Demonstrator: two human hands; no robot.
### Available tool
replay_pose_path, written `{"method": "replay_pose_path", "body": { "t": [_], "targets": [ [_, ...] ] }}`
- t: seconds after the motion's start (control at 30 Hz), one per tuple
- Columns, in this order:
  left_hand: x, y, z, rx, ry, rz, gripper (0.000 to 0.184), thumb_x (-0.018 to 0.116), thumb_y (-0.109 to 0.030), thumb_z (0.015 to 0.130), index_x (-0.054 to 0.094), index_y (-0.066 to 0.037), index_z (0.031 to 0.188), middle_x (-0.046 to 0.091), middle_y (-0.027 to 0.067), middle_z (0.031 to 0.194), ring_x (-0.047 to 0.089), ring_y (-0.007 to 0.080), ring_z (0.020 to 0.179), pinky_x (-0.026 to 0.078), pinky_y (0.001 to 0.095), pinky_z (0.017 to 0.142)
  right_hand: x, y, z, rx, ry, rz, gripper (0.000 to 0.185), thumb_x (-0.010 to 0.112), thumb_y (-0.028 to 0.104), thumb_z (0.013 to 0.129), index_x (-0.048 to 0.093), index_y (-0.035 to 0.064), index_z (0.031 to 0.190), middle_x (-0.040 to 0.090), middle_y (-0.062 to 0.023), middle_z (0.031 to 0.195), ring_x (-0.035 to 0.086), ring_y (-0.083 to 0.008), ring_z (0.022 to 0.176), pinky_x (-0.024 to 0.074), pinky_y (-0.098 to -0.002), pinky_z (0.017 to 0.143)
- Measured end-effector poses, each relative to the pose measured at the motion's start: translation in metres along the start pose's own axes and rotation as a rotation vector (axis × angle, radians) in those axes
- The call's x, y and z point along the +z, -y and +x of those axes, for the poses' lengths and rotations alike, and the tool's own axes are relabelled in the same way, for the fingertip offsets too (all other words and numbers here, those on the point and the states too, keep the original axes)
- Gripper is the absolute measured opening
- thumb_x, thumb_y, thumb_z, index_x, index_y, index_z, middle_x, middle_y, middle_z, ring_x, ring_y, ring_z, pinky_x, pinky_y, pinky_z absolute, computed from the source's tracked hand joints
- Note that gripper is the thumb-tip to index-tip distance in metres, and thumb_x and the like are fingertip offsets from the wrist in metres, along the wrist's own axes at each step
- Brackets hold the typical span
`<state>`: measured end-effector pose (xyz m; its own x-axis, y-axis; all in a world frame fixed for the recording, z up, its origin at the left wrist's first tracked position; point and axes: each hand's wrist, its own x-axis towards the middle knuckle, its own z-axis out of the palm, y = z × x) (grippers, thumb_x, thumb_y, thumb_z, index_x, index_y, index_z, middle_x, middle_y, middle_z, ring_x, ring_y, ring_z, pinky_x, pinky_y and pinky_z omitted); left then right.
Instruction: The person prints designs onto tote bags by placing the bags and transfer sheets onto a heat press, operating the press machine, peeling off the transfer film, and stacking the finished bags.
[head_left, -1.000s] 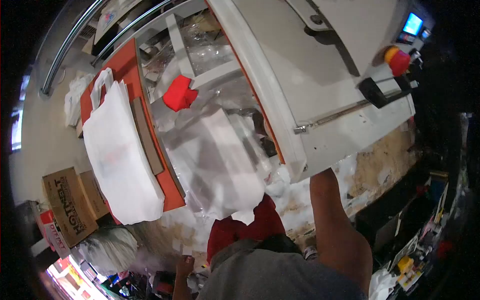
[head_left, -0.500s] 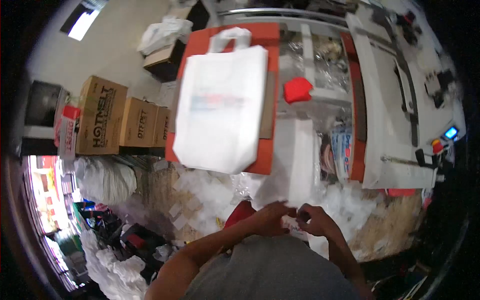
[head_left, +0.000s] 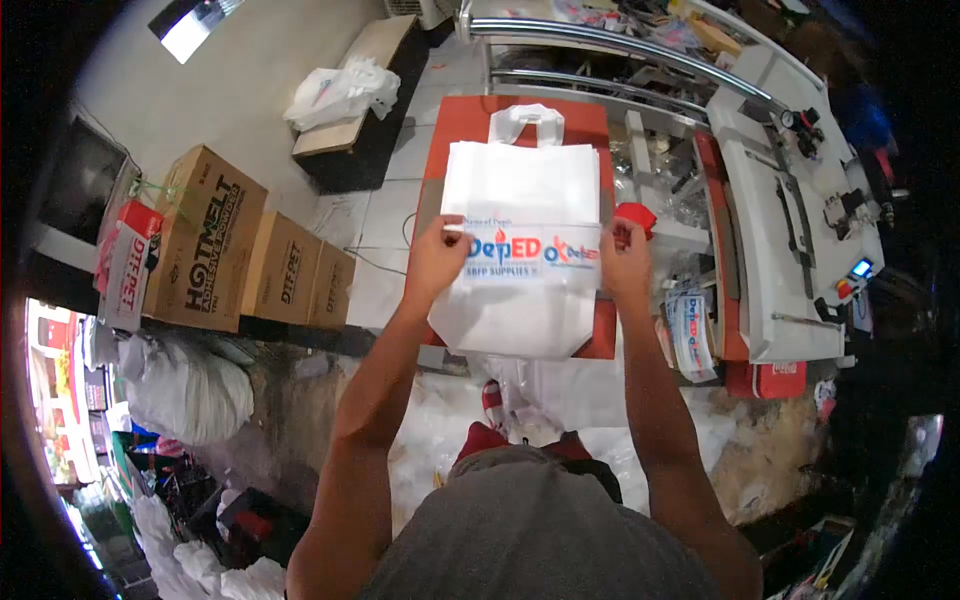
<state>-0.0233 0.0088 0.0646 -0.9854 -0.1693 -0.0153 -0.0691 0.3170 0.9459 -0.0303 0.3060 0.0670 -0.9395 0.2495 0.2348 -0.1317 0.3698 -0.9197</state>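
A clear printed transfer film (head_left: 528, 262) with blue and red "DepED" lettering lies or hovers across the middle of a white handled bag (head_left: 520, 180); I cannot tell if it touches. My left hand (head_left: 437, 262) pinches the film's left edge. At the opposite edge, my right hand (head_left: 626, 268) has its fingers closed on the film. Flat under the bag is a red-orange platen (head_left: 465, 115). Just beyond my right fingers sits a red pad (head_left: 637, 215).
On the right stands a white press machine (head_left: 775, 240) with a small lit display (head_left: 860, 268). More printed films (head_left: 690, 335) lie beside the platen. Cardboard boxes (head_left: 210, 240) line the left side, above a large white sack (head_left: 190, 390). A metal rail (head_left: 610, 38) runs behind.
Both hands have moved from near my body out over the bag, and the printed film is now stretched between them. The camera view has shifted, showing the bag farther right.
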Motion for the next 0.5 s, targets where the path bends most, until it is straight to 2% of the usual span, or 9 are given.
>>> {"method": "replay_pose_path", "body": {
  "t": [0.07, 0.1, 0.17, 0.2, 0.27, 0.37, 0.43, 0.47, 0.5],
  "targets": [
    [-0.003, 0.001, 0.029, 0.017, -0.023, 0.039, 0.035, 0.069, -0.01, 0.083, 0.06, 0.0, 0.115, 0.071, 0.0148, 0.086, 0.069, 0.0195, 0.077, 0.054, 0.0309, 0.069, 0.012, 0.01, -0.002, -0.093, -0.087, -0.147, 0.032, 0.065, 0.012, 0.085, 0.057, -0.0025, 0.113, 0.061, -0.0201, 0.107, 0.06, -0.0317, 0.103, 0.0466, -0.0411, 0.093],
    [-0.002, 0.009, 0.041, 0.02, -0.04, 0.139, 0.035, 0.069, -0.012, 0.083, 0.061, 0.0, 0.115, 0.071, 0.015, 0.088, 0.069, 0.0222, 0.078, 0.054, 0.0327, 0.07, 0.016, 0.007, -0.01, -0.095, -0.098, -0.154, 0.032, 0.065, 0.012, 0.085, 0.057, -0.0025, 0.113, 0.061, -0.0201, 0.107, 0.06, -0.0317, 0.103, 0.0466, -0.0411, 0.093],
    [0.001, 0.015, 0.058, 0.032, -0.047, 0.23, 0.035, 0.068, -0.014, 0.083, 0.062, 0.0, 0.114, 0.072, 0.0152, 0.089, 0.07, 0.0249, 0.08, 0.054, 0.0345, 0.072, 0.021, -0.001, -0.026, -0.369, 0.011, -0.396, 0.034, 0.065, 0.011, 0.085, 0.056, -0.0024, 0.115, 0.056, -0.0212, 0.117, 0.054, -0.0352, 0.113, 0.0414, -0.0451, 0.1],
    [0.002, 0.016, 0.063, 0.03, -0.043, 0.274, 0.035, 0.068, -0.016, 0.083, 0.062, -0.001, 0.113, 0.072, 0.0149, 0.089, 0.07, 0.0265, 0.081, 0.054, 0.0354, 0.074, 0.023, 0.002, -0.033, -0.368, 0.003, -0.406, 0.034, 0.065, 0.011, 0.085, 0.056, -0.0024, 0.115, 0.056, -0.0212, 0.117, 0.054, -0.0352, 0.113, 0.0414, -0.0451, 0.1],
    [0.003, 0.02, 0.068, 0.031, -0.038, 0.315, 0.035, 0.067, -0.018, 0.083, 0.063, -0.001, 0.113, 0.072, 0.0145, 0.089, 0.07, 0.0281, 0.082, 0.054, 0.0362, 0.077, 0.029, 0.006, -0.046, -0.442, 0.167, -0.526, 0.044, 0.064, 0.016, 0.086, 0.054, -0.0028, 0.124, 0.049, -0.022, 0.133, 0.043, -0.0388, 0.127, 0.0347, -0.0491, 0.107],
    [0.002, 0.021, 0.066, 0.05, -0.039, 0.311, 0.043, 0.069, -0.015, 0.083, 0.059, 0.001, 0.121, 0.072, 0.0172, 0.094, 0.071, 0.0237, 0.082, 0.055, 0.0347, 0.075, 0.04, -0.004, -0.057, -0.367, 0.282, -0.686, 0.054, 0.062, 0.022, 0.088, 0.049, -0.0034, 0.133, 0.04, -0.0223, 0.144, 0.034, -0.0409, 0.136, 0.0312, -0.0516, 0.11],
    [0.004, 0.017, 0.044, 0.24, -0.233, 0.103, 0.048, 0.065, -0.015, 0.083, 0.055, 0.004, 0.125, 0.064, 0.0215, 0.116, 0.063, 0.0328, 0.105, 0.05, 0.0404, 0.09, 0.043, -0.015, -0.06, -0.342, 0.333, -0.724, 0.059, 0.06, 0.026, 0.089, 0.046, -0.0036, 0.138, 0.036, -0.0228, 0.149, 0.029, -0.0415, 0.139, 0.0294, -0.0523, 0.111],
    [0.001, 0.015, 0.03, 0.243, -0.234, 0.105, 0.048, 0.065, -0.015, 0.083, 0.055, 0.004, 0.125, 0.064, 0.0215, 0.116, 0.063, 0.0328, 0.105, 0.05, 0.0404, 0.09, 0.044, -0.015, -0.062, -0.357, 0.312, -0.747, 0.058, 0.06, 0.026, 0.089, 0.047, -0.0036, 0.137, 0.036, -0.0226, 0.148, 0.03, -0.0416, 0.139, 0.0293, -0.0524, 0.111],
    [-0.004, 0.009, 0.01, 0.423, -0.182, 0.269, 0.051, 0.065, -0.014, 0.082, 0.053, 0.005, 0.128, 0.059, 0.0234, 0.123, 0.057, 0.0367, 0.113, 0.046, 0.0438, 0.095, 0.045, -0.015, -0.063, -0.37, 0.294, -0.769, 0.058, 0.06, 0.026, 0.089, 0.047, -0.0037, 0.137, 0.037, -0.0224, 0.148, 0.031, -0.0417, 0.139, 0.0292, -0.0524, 0.111]
  ]
}}
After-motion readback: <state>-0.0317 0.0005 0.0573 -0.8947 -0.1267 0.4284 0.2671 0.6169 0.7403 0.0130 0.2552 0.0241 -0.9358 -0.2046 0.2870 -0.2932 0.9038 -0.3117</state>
